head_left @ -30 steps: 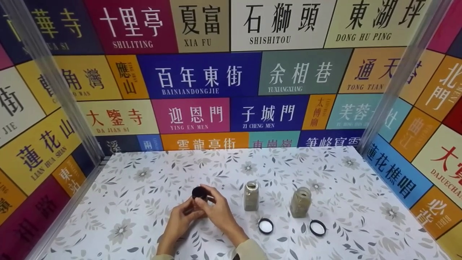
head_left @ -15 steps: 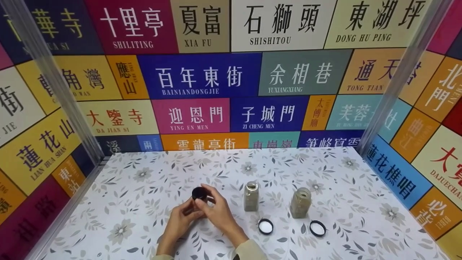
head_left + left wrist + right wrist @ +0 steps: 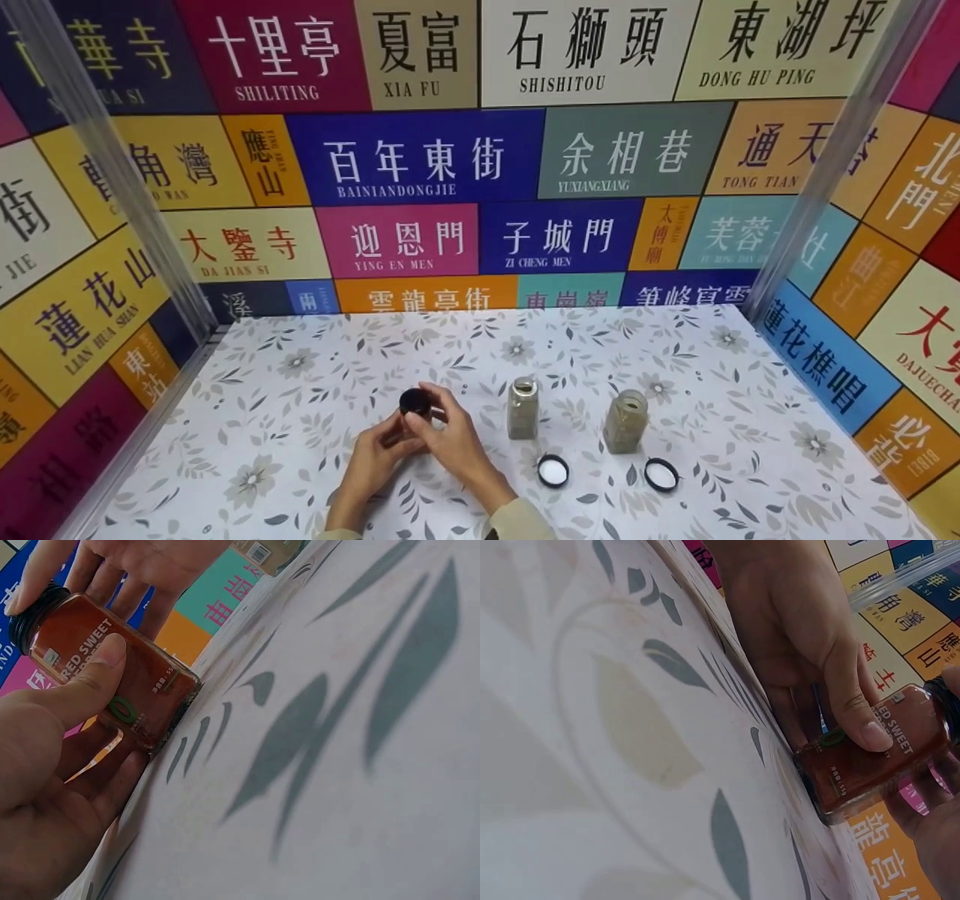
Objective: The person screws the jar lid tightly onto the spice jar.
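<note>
A small glass spice jar (image 3: 154, 669) of red-brown powder, labelled "RED SWEET", stands upright with its base at the patterned tabletop. Its black cap (image 3: 414, 400) is on. My left hand (image 3: 375, 454) grips the jar body, thumb across the label in both wrist views. With my right hand (image 3: 457, 442) I hold the cap end, fingers and thumb at the black rim. Part of the right hand lies beyond the frame edge in the right wrist view. In the head view, both hands hide most of the glass.
Right of my hands stand two uncapped glass jars (image 3: 523, 412) with greyish-green contents. Two black-rimmed caps, a nearer one (image 3: 553, 472) and one farther right (image 3: 661, 475), lie white inside up in front of them. Sign-covered walls (image 3: 412, 157) enclose the floral tabletop (image 3: 300, 405).
</note>
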Motion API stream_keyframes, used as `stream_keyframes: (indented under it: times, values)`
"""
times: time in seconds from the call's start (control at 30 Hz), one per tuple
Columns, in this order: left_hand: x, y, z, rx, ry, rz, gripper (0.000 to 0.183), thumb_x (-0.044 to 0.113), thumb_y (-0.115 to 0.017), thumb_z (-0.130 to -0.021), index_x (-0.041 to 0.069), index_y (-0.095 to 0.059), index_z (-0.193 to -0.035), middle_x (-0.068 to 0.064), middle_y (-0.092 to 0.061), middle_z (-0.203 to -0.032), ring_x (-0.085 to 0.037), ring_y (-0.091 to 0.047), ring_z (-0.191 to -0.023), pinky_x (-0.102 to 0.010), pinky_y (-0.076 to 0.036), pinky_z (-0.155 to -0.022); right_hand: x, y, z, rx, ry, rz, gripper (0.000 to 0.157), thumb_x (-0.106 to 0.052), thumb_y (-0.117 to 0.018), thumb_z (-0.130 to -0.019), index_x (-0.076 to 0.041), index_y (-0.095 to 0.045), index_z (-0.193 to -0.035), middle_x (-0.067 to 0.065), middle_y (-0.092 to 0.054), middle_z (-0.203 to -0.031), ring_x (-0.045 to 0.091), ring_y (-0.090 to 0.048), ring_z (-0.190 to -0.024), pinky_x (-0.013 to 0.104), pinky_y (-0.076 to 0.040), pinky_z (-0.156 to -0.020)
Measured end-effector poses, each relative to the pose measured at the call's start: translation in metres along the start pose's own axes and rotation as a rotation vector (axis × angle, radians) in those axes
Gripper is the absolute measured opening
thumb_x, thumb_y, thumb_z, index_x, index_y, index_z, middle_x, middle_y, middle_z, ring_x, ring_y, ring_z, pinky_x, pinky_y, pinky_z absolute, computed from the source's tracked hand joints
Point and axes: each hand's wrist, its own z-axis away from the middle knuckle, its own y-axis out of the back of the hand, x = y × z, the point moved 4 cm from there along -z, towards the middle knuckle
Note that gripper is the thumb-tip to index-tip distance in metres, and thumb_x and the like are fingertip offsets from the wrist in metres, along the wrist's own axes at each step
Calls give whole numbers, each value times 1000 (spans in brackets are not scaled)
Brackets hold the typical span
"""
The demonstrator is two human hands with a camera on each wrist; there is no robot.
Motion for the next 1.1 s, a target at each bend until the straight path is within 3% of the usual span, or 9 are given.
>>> stream_keyframes:
  times: [0.3, 0.53, 0.83, 1.1]
  values:
    - [-3, 0, 1, -15, 21, 29, 67, 13, -78, -84, -5, -50, -141, -29, -62, -132, -37, -66, -117, -29, -57, -97, 1, 0, 1, 8, -40, -29, 44, -23, -74, -90, -10, -58, -129, 10, -65, -130, 29, -61, -122, 46, -50, -108]
    - [-2, 0, 0, -7, 29, 18, 67, 15, -79, -84, -5, -50, -141, -28, -62, -132, -36, -67, -116, -29, -58, -96, 0, 0, 1, -15, -14, -8, 49, -23, -70, -94, -11, -55, -139, 10, -61, -137, 30, -60, -123, 45, -50, -109]
    - [0, 0, 0, -12, 24, 20, 67, 14, -79, -83, -4, -50, -141, -28, -60, -134, -38, -65, -119, -29, -57, -98, -1, 1, 0, 23, -20, -23, 45, -23, -76, -89, -12, -60, -129, 10, -66, -129, 29, -62, -119, 45, -52, -105]
    - [1, 0, 1, 2, -3, 0, 64, 13, -79, -83, -1, -54, -140, -24, -63, -133, -34, -67, -117, -31, -57, -98, -3, 1, 1, -5, -2, 5, 48, -21, -70, -93, -13, -56, -139, 10, -61, -138, 30, -61, -122, 44, -51, -108]
